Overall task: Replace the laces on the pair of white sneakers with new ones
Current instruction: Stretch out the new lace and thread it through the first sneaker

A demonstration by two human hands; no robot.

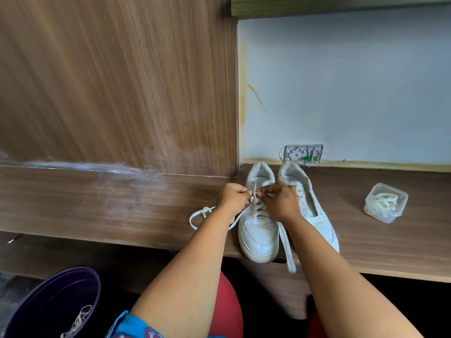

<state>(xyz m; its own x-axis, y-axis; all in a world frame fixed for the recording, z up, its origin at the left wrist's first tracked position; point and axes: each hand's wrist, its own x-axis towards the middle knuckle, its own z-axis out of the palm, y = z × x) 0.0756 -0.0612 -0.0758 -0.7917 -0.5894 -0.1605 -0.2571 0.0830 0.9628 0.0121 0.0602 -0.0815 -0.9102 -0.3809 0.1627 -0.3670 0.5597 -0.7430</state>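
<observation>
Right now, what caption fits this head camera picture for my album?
Both hands, left hand and right hand, pinch a lace on the left sneaker.

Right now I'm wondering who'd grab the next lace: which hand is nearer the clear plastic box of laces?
Right. The right hand is over the laced sneaker, on the side toward the clear plastic box; the left hand is farther off, beyond it.
</observation>
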